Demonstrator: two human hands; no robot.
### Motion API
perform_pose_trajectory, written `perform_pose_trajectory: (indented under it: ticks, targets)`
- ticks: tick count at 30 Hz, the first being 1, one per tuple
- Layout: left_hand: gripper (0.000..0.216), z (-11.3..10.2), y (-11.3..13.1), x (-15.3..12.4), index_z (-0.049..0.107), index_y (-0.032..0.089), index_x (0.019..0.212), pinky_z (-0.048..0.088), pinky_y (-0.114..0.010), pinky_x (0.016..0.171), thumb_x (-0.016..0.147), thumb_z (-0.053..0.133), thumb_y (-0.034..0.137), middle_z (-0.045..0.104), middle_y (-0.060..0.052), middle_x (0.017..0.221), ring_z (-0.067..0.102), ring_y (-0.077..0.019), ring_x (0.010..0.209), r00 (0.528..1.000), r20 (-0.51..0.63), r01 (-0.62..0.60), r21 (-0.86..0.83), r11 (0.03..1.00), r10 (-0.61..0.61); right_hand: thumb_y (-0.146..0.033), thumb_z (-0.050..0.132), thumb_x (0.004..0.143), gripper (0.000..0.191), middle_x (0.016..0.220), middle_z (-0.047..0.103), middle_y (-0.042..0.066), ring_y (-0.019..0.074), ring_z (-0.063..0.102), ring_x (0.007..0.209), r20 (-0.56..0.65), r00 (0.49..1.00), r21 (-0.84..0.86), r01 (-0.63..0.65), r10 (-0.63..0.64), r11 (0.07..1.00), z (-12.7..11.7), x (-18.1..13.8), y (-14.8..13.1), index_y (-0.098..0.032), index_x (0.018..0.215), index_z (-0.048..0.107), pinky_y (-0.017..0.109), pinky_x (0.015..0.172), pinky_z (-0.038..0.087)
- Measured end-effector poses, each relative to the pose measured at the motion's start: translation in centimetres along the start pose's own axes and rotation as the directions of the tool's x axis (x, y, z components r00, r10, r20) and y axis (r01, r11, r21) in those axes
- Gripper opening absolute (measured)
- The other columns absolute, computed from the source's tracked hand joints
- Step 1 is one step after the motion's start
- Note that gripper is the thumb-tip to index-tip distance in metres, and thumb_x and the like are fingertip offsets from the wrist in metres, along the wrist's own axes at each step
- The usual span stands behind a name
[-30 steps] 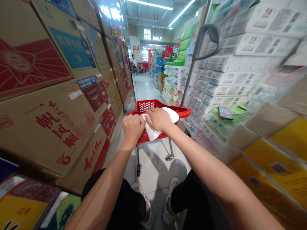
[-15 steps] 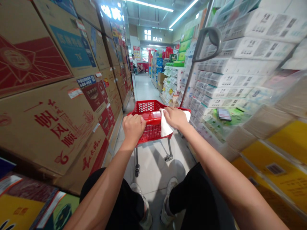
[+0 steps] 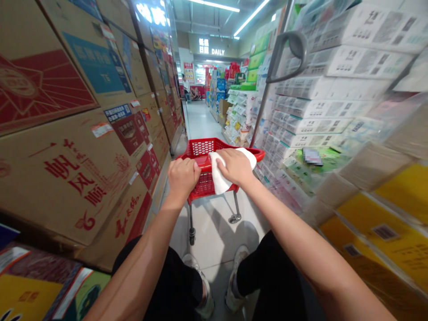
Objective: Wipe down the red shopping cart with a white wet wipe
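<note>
A red plastic basket cart on thin wheeled legs stands in a narrow shop aisle in front of me. My left hand is closed round the near rim of the cart at its left corner. My right hand presses a white cloth onto the same rim, fingers bent over it; the cloth hangs down the cart's near wall. My knees in black trousers and my pale shoes show below.
Stacked cardboard boxes line the left side. Shelves of wrapped tissue packs fill the right, with a grey metal handle jutting out above. Yellow boxes sit lower right. The pale tiled aisle runs ahead to more displays.
My right hand has slid the white cloth along the near rim, first right to the corner, then back left toward the middle. My left hand has kept its grip.
</note>
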State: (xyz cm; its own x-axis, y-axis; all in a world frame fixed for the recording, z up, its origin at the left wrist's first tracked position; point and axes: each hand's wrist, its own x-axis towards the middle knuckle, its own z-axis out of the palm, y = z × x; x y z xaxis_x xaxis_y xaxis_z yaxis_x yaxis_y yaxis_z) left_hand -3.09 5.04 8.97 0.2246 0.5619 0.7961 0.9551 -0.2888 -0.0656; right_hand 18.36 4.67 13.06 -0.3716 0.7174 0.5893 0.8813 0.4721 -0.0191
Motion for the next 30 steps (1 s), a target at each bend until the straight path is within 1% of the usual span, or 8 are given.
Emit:
perform_pose_trajectory:
  ticks: [3,6,8,11,15,19,24,30]
  targets:
    - [0.025,0.2,0.4,0.1,0.059,0.021,0.075,0.030,-0.041,0.076,0.094,0.043,0.026,0.066,-0.008,0.078,0.054,-0.0253,0.081,0.999,-0.004,0.032,-0.028,0.999,-0.032,-0.041,0.029,0.104,0.046,0.115,0.071,0.011,0.0270,0.063,0.106,0.069,0.976,-0.076,-0.199,0.204,0.977,-0.6,-0.2,3.0,-0.021,0.125,0.064,0.037,0.090,0.042]
    - [0.025,0.6,0.8,0.2,0.059,0.021,0.074,0.030,-0.042,0.076,0.094,0.043,0.026,0.066,-0.009,0.078,0.054,-0.0256,0.081,0.998,-0.018,0.067,-0.053,0.996,-0.068,-0.039,0.030,0.104,0.045,0.112,0.072,0.010,0.0270,0.064,0.104,0.070,0.962,-0.104,-0.255,0.263,0.961,-0.7,-0.3,4.1,-0.022,0.124,0.065,0.036,0.089,0.041]
    - [0.025,0.9,1.0,0.3,0.058,0.021,0.073,0.030,-0.042,0.076,0.093,0.043,0.025,0.065,-0.009,0.076,0.053,-0.0258,0.081,0.996,-0.029,0.085,-0.051,0.995,-0.087,-0.036,0.030,0.104,0.045,0.120,0.069,0.010,0.0266,0.061,0.110,0.032,0.977,-0.078,-0.208,0.211,0.975,-0.5,-0.3,3.3,-0.021,0.128,0.064,0.037,0.094,0.039]
    - [0.025,1.1,1.2,0.3,0.058,0.021,0.073,0.029,-0.042,0.075,0.093,0.043,0.025,0.064,-0.009,0.075,0.053,-0.0260,0.080,0.995,-0.039,0.086,-0.046,0.995,-0.088,-0.033,0.032,0.103,0.043,0.129,0.065,0.011,0.0262,0.056,0.119,-0.010,0.998,-0.014,-0.066,0.066,0.998,0.2,-0.1,0.4,-0.019,0.132,0.061,0.038,0.102,0.036]
    - [0.024,1.0,1.0,0.2,0.058,0.021,0.073,0.029,-0.041,0.075,0.093,0.045,0.025,0.064,-0.008,0.074,0.053,-0.0256,0.079,0.997,-0.048,0.053,-0.029,0.998,-0.055,-0.034,0.036,0.103,0.038,0.125,0.065,0.012,0.0267,0.053,0.119,-0.015,0.993,0.053,0.119,-0.118,0.991,0.9,0.4,-3.6,-0.019,0.124,0.064,0.040,0.102,0.035]
    - [0.024,0.5,0.3,0.0,0.057,0.021,0.073,0.029,-0.041,0.074,0.093,0.045,0.025,0.063,-0.007,0.074,0.053,-0.0247,0.078,0.999,-0.047,0.000,0.007,1.000,0.001,-0.037,0.036,0.103,0.036,0.121,0.066,0.011,0.0263,0.053,0.115,-0.008,0.991,0.064,0.131,-0.130,0.989,0.9,0.5,-4.6,-0.019,0.117,0.065,0.039,0.100,0.035]
    - [0.026,0.4,-0.3,-0.1,0.058,0.021,0.074,0.029,-0.041,0.074,0.094,0.043,0.026,0.064,-0.008,0.075,0.053,-0.0244,0.078,0.999,-0.033,-0.006,0.003,1.000,0.006,-0.041,0.033,0.104,0.042,0.115,0.069,0.012,0.0273,0.058,0.109,0.038,0.998,-0.015,-0.048,0.048,0.999,0.0,1.0,-2.0,-0.018,0.119,0.065,0.038,0.095,0.036]
    - [0.023,0.7,-0.2,-0.2,0.059,0.021,0.075,0.029,-0.041,0.073,0.093,0.045,0.026,0.064,-0.009,0.076,0.052,-0.0257,0.079,0.999,-0.035,0.016,-0.039,0.999,-0.018,-0.042,0.026,0.104,0.047,0.110,0.073,0.010,0.0268,0.065,0.100,0.151,0.946,-0.133,-0.267,0.286,0.954,-1.0,0.6,2.8,-0.021,0.116,0.067,0.034,0.083,0.040]
